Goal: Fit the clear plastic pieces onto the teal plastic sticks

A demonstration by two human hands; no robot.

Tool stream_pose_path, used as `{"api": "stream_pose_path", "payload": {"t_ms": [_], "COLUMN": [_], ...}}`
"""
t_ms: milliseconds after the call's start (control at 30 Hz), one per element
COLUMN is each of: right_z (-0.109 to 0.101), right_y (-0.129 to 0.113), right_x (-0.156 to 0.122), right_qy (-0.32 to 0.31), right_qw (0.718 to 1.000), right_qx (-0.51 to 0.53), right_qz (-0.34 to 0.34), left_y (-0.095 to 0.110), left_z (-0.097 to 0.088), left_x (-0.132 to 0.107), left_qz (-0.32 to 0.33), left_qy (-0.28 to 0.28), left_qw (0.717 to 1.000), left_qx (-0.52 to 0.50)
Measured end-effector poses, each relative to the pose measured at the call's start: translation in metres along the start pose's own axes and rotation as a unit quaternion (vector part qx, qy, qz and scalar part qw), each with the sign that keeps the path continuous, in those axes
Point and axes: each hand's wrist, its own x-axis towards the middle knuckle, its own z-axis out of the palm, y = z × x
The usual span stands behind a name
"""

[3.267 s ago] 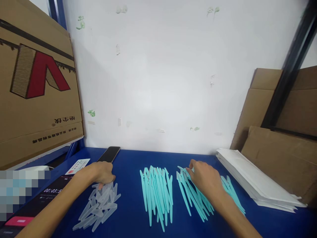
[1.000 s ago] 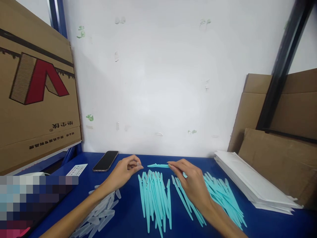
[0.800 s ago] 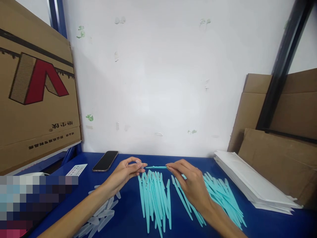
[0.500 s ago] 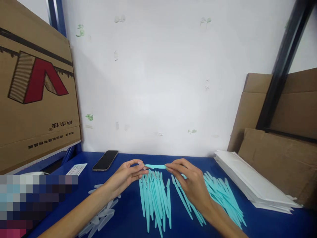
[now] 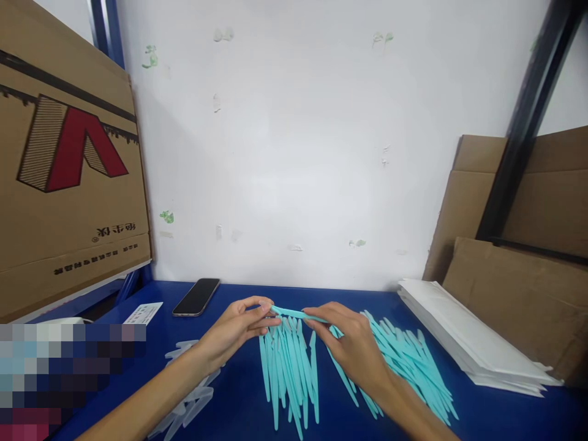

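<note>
A turquoise eyebrow razor (image 5: 290, 313) is held sideways between both hands, above the far end of a pile of similar razors (image 5: 287, 367). My left hand (image 5: 239, 324) pinches its left end; the fingers cover the tip, so I cannot tell whether a cap is on it. My right hand (image 5: 353, 337) is closed on the handle with thumb and fingers. Below the right hand lie a few more razors (image 5: 342, 372), partly hidden by it. Clear plastic caps (image 5: 198, 405) are scattered beside and under the left forearm.
Another razor heap (image 5: 416, 361) lies right of my right hand. White padded envelopes (image 5: 473, 343) are stacked at the right, by cardboard (image 5: 514, 300). A phone (image 5: 196, 297) and a printed card (image 5: 143, 313) lie back left. A large carton (image 5: 73, 153) stands left.
The razor has tilted, its right end now lower. My right hand has slid slightly right along the handle, and the left fingers have closed over the left end, where a clear piece showed before.
</note>
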Motion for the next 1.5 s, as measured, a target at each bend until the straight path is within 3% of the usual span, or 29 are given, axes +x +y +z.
{"api": "stream_pose_path", "payload": {"t_ms": [167,300,467,833,933,1033,1133,1233,1400,1500], "right_z": [-0.006,-0.011,-0.011,-0.002,-0.004,-0.004,0.0,0.006,0.008,0.001], "right_y": [-0.003,-0.003,0.0,0.002,0.003,0.005,0.005,0.001,-0.002,0.003], "right_x": [0.002,0.004,0.008,0.006,0.005,0.004,0.002,-0.001,-0.002,0.002], "right_qy": [0.003,-0.005,-0.01,-0.021,-0.032,-0.059,-0.112,-0.135,-0.124,-0.131], "right_qw": [0.999,0.994,0.986,0.983,0.987,0.994,0.981,0.972,0.972,0.966], "right_qx": [0.025,0.068,0.106,0.117,0.083,-0.032,-0.159,-0.191,-0.2,-0.217], "right_qz": [0.04,0.086,0.125,0.14,0.131,0.084,0.015,-0.022,-0.011,0.06], "left_y": [0.005,0.005,0.003,-0.002,0.0,0.003,0.004,0.003,0.0,0.007], "left_z": [0.004,0.005,0.005,0.005,0.007,0.007,0.008,0.011,0.014,0.002], "left_x": [-0.001,-0.003,-0.003,-0.003,-0.003,-0.002,-0.002,-0.004,-0.006,-0.004], "left_qz": [0.051,0.063,0.08,0.1,0.112,0.133,0.137,0.148,0.17,0.198], "left_qy": [-0.034,-0.068,-0.07,-0.057,-0.053,-0.039,-0.02,-0.014,-0.016,0.028], "left_qw": [0.987,0.983,0.98,0.979,0.973,0.962,0.953,0.943,0.922,0.884], "left_qx": [0.15,0.159,0.167,0.166,0.194,0.235,0.27,0.299,0.348,0.422]}}
